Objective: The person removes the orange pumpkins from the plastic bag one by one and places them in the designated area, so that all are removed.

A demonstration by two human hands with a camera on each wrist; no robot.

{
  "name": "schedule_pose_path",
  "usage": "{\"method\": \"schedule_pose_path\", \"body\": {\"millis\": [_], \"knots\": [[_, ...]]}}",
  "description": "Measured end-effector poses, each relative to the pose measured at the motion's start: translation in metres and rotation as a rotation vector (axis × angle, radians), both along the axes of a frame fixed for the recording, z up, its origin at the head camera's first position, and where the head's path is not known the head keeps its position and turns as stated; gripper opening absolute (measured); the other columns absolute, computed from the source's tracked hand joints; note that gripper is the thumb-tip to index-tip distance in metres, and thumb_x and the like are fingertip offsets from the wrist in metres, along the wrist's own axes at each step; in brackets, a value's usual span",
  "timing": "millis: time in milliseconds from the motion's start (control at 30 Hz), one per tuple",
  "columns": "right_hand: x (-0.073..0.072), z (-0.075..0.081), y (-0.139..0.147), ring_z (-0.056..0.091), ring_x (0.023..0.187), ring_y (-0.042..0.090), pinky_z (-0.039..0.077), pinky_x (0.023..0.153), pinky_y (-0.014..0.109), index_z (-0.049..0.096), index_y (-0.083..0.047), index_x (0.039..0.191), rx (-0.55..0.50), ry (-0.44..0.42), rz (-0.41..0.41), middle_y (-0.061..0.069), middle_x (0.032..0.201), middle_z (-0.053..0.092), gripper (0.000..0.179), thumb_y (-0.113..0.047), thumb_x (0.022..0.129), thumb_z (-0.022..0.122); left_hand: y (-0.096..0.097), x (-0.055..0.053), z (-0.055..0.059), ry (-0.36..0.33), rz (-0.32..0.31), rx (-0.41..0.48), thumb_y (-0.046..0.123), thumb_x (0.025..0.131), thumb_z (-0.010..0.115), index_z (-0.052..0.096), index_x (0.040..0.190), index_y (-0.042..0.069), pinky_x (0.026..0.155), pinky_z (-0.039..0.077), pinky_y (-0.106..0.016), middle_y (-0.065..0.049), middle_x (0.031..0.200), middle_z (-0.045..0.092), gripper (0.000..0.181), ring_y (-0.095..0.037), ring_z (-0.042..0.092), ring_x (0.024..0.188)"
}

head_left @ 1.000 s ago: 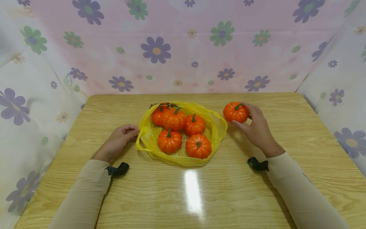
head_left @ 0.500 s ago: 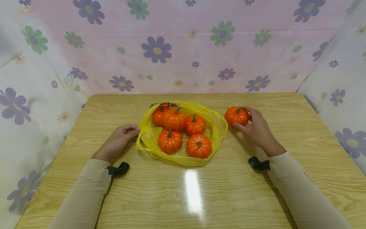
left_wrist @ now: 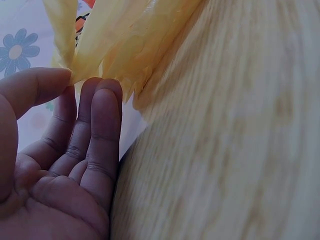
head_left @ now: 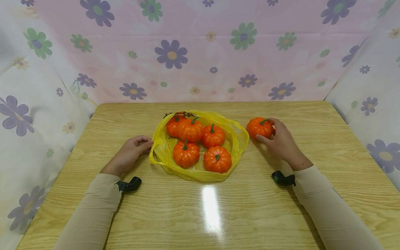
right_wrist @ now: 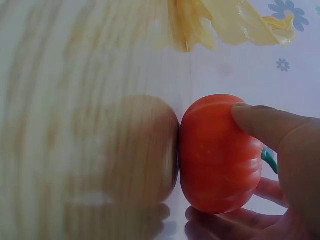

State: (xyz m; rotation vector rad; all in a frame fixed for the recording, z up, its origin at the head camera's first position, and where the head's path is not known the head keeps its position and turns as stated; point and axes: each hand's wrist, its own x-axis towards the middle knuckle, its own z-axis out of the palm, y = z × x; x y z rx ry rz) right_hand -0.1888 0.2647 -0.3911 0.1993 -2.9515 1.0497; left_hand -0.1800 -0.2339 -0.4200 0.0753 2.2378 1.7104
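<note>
A yellow plastic bag [head_left: 200, 176] lies spread on the table, its mouth wide, with several small orange pumpkins [head_left: 186, 154] inside. My left hand [head_left: 132, 152] pinches the bag's left edge between thumb and forefinger; in the left wrist view the thumb and fingertip meet on the gathered yellow film [left_wrist: 120, 45]. To the right of the bag, my right hand [head_left: 279, 140] grips another orange pumpkin [head_left: 259, 127] with a green stem. In the right wrist view that pumpkin [right_wrist: 217, 155] sits against the tabletop, the thumb on one side and fingers curled round the other.
The wood-grain table [head_left: 175, 215] has a bright light reflection near its front middle. A flowered cloth [head_left: 200, 80] hangs behind it and along both sides. A black camera [head_left: 131, 184] is strapped at the left wrist, and another black camera [head_left: 282, 178] at the right.
My right hand has lowered the pumpkin it holds and shifted slightly right, down to the tabletop. The left hand and the bag have stayed in place.
</note>
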Motion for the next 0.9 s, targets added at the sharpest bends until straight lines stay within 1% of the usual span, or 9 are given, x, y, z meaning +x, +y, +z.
{"method": "schedule_pose_path", "body": {"millis": [167,367,500,567,667,767,833,900], "knots": [[0.0003,0.0003,-0.0006,0.046,0.125,0.048,0.046,0.099,0.063,0.023,0.009,0.150,-0.002,-0.017,0.004,0.036,0.147,0.035,0.077,-0.031,0.098,0.064,-0.0004,0.0011,0.0006,-0.004,0.010,-0.003,0.025,0.105,0.052,0.054,0.121,-0.003,0.085,0.055,-0.020,0.002,0.109,0.064,0.033,-0.006,0.064,0.096],[0.0011,0.0014,-0.0014,0.042,0.132,0.051,0.042,0.105,0.064,0.018,0.008,0.152,0.005,-0.059,0.001,0.036,0.151,0.031,0.080,-0.034,0.099,0.062,-0.0008,0.0019,0.0013,-0.011,0.013,-0.001,0.026,0.105,0.052,0.054,0.121,-0.003,0.086,0.055,-0.019,0.001,0.111,0.063,0.033,-0.006,0.064,0.097],[0.0010,0.0009,-0.0012,0.041,0.132,0.051,0.042,0.105,0.064,0.016,0.008,0.152,0.003,-0.063,0.003,0.037,0.151,0.030,0.081,-0.033,0.099,0.062,0.0001,0.0018,0.0022,0.001,0.008,-0.003,0.027,0.105,0.053,0.054,0.122,-0.004,0.086,0.055,-0.019,0.000,0.111,0.062,0.035,-0.007,0.064,0.097],[0.0009,0.0008,-0.0013,0.037,0.135,0.052,0.040,0.105,0.066,0.013,0.008,0.154,-0.003,-0.062,0.008,0.037,0.153,0.026,0.084,-0.032,0.099,0.063,0.0006,0.0019,0.0028,0.003,0.010,0.001,0.027,0.104,0.053,0.054,0.122,-0.004,0.086,0.054,-0.019,0.001,0.111,0.061,0.036,-0.006,0.063,0.097],[0.0015,0.0017,-0.0019,0.026,0.141,0.055,0.032,0.109,0.070,0.004,0.004,0.157,-0.011,-0.058,0.007,0.037,0.158,0.014,0.091,-0.034,0.098,0.063,0.0012,0.0026,0.0035,-0.001,0.018,0.014,0.026,0.104,0.054,0.055,0.121,-0.004,0.086,0.054,-0.019,0.002,0.109,0.061,0.034,-0.006,0.063,0.097],[0.0032,0.0048,-0.0031,0.016,0.146,0.055,0.024,0.111,0.072,0.000,-0.002,0.159,-0.034,-0.004,-0.023,0.033,0.161,0.006,0.092,-0.034,0.098,0.062,0.0012,0.0034,0.0049,-0.007,0.017,0.023,0.025,0.104,0.053,0.054,0.121,-0.005,0.086,0.054,-0.019,0.002,0.109,0.060,0.035,-0.005,0.062,0.098],[0.0051,0.0072,-0.0049,0.017,0.147,0.052,0.021,0.113,0.072,0.007,-0.004,0.160,-0.078,0.082,-0.058,0.030,0.162,0.010,0.085,-0.031,0.098,0.060,0.0016,0.0037,0.0062,-0.006,0.013,0.017,0.026,0.105,0.053,0.053,0.122,-0.005,0.086,0.054,-0.019,0.001,0.111,0.060,0.036,-0.005,0.062,0.099],[0.0078,0.0097,-0.0078,0.022,0.146,0.049,0.022,0.114,0.071,0.020,-0.005,0.158,-0.125,0.190,-0.091,0.027,0.160,0.020,0.074,-0.026,0.098,0.059,0.0023,0.0035,0.0073,-0.006,0.009,0.011,0.027,0.105,0.052,0.053,0.123,-0.005,0.087,0.053,-0.019,0.000,0.113,0.059,0.037,-0.005,0.062,0.099]]}}
